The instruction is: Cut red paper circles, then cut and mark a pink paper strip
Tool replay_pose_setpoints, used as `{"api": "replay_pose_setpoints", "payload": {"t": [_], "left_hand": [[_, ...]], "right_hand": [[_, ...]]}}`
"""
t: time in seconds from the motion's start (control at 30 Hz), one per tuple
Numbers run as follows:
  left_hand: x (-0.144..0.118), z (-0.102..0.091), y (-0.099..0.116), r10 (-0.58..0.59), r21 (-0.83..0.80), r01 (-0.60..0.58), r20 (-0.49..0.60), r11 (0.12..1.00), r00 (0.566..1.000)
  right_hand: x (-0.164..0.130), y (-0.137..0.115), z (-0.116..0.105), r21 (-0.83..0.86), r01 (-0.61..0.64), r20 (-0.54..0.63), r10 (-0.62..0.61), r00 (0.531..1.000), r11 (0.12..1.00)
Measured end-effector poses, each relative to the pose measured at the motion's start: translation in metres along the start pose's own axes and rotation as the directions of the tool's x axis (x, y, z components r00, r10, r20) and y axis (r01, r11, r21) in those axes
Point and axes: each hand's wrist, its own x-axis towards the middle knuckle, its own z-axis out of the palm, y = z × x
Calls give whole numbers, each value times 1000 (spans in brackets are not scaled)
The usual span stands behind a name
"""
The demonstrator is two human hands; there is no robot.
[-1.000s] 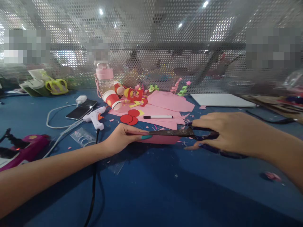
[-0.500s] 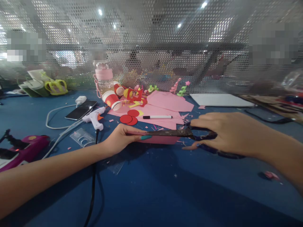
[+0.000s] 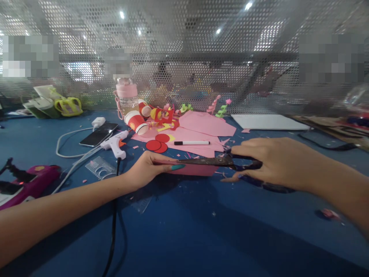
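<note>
Between thumb and fingers, my left hand [image 3: 150, 168] pinches a piece of pink paper [image 3: 198, 170] just above the blue table. My right hand [image 3: 268, 161] grips the handles of dark-bladed scissors [image 3: 211, 161], with its fingers through the loops. The blades point left and lie along the pink paper, their tips close to my left thumb. Behind the paper are several red paper discs [image 3: 153, 145], a black-capped white marker [image 3: 191, 143] and larger pink sheets [image 3: 207, 123].
A white glue gun [image 3: 113, 143] with a black cord lies left of my left hand, near a phone [image 3: 99, 134] and a clear stencil [image 3: 100, 167]. A bottle [image 3: 127, 92] and paper cups [image 3: 136, 122] stand or lie behind. A magenta power strip [image 3: 39, 179] sits far left.
The right hand and scissors have shifted very slightly left along the pink paper. My left hand stays nearly still, and the things on the table have not moved.
</note>
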Motion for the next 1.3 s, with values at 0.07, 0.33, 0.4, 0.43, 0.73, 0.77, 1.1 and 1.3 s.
{"api": "replay_pose_setpoints", "payload": {"t": [0.07, 0.33, 0.4, 0.43, 0.73, 0.77, 1.1, 1.3], "left_hand": [[0, 0, 0, 3, -9, -3, 0, 1000, 1000], [0, 0, -1, -20, -14, 20, -13, 1000, 1000], [0, 0, 0, -29, -14, 29, -21, 999, 999], [0, 0, 0, -30, -14, 30, -24, 999, 999], [-1, 0, 2, -37, 3, 37, -13, 999, 999], [-1, 0, 2, -36, 2, 36, -15, 999, 999], [-2, 1, 2, -35, -28, 34, -19, 999, 999], [-1, 1, 3, -36, -7, 36, -26, 999, 999]], "right_hand": [[0, 1, 1, -3, -6, 5, 6, 1000, 1000], [1, 0, 1, 18, 3, 21, -4, 1000, 1000], [1, 0, 1, 22, 4, 19, -5, 1000, 1000], [1, -1, 1, 27, 6, 11, -6, 1000, 1000], [2, -3, 3, 0, 56, -102, -56, 993, 998], [2, -2, 4, -2, 53, -102, -53, 993, 999], [1, -5, 4, 11, 16, -49, -15, 999, 1000], [2, -7, 5, 24, 76, -147, -72, 986, 997]]}}
